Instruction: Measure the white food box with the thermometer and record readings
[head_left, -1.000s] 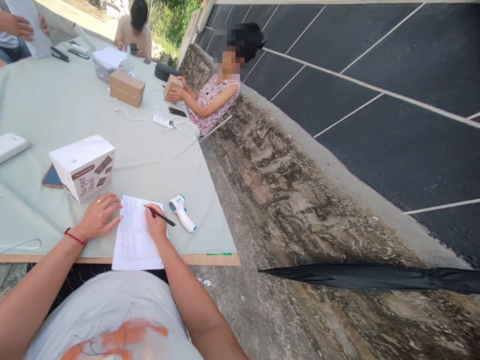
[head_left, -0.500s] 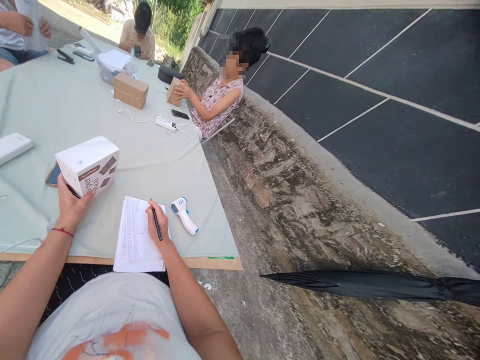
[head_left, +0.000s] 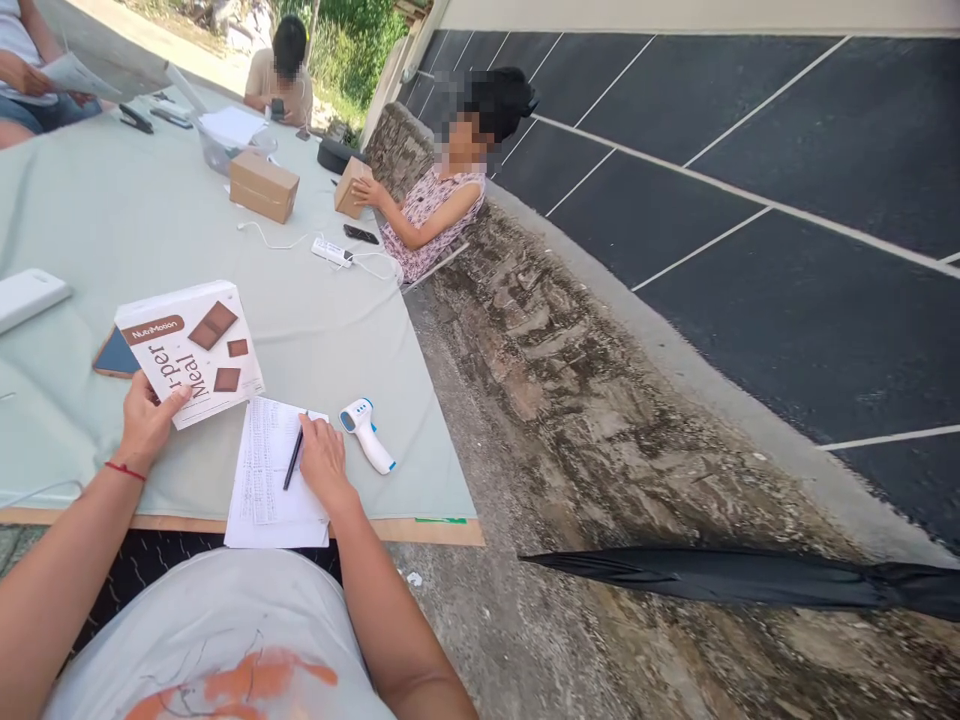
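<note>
A white NutriMotion meal box [head_left: 196, 350] with pictures of brown bars is tilted so that its printed face shows. My left hand [head_left: 150, 415] grips its lower left corner, thumb across the printed face. Over the sheets of paper [head_left: 259, 470], my right hand [head_left: 326, 465] is closed, palm down, with its fingertips at the upper part of a black pen [head_left: 293, 460]. The pen slants down to the left over the sheets, which bear columns of small writing. Just right of that hand lies a white and blue infrared thermometer [head_left: 367, 436].
A phone [head_left: 112, 352] lies partly behind the box, and a white device [head_left: 30, 298] is at the left. Farther off are a cardboard box [head_left: 264, 187], a power strip [head_left: 331, 251] and a plastic tub [head_left: 217, 150]. Several people sit around; one person [head_left: 435, 215] holds a small carton.
My left hand has turned the meal box so its printed face points up towards me. My right hand has rolled palm down, and the pen now slants the other way.
</note>
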